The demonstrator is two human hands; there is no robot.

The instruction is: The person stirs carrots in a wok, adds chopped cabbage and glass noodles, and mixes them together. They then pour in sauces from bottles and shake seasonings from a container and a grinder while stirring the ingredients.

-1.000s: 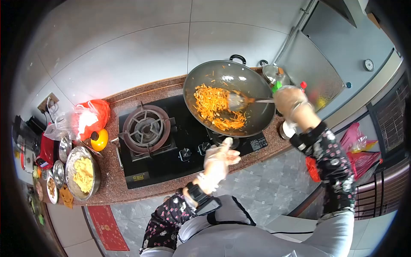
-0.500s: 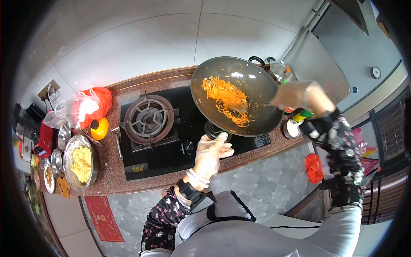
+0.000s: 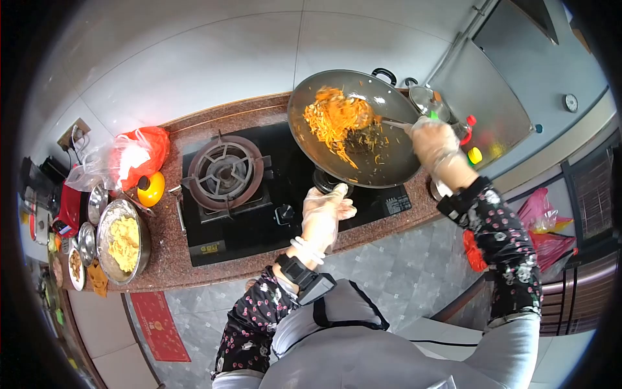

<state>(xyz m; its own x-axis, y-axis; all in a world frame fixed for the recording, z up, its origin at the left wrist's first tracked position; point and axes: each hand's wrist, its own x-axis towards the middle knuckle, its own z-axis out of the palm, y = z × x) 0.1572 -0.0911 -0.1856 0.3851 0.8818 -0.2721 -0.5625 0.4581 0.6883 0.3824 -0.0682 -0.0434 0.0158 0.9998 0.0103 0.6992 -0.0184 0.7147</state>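
A large dark wok (image 3: 395, 149) sits over the right side of the black gas stove (image 3: 253, 243). Shredded orange food, looking like carrot, (image 3: 327, 126) is heaped in its left half, with darker bits beside it. My left hand (image 3: 327, 211), in a clear glove, is closed round the wok's near black handle (image 3: 327, 181). Above the wok's right rim, my gloved right hand (image 3: 434, 142) grips the handle of a metal spatula (image 3: 394, 123). The spatula's head lies among the shreds and is partly hidden by them.
Left of the bare burner (image 3: 227, 174) stand a metal bowl of yellow food (image 3: 141, 243), a yellow-orange lid (image 3: 151, 189) and a red plastic bag (image 3: 152, 152). A lidded pot (image 3: 424, 100) and bottles (image 3: 475, 155) stand beyond the wok's right side.
My right hand has moved left and down with the spatula, pushing the shreds into a heap up and left. The wok has tilted or shifted slightly upward, my left hand still on its handle.
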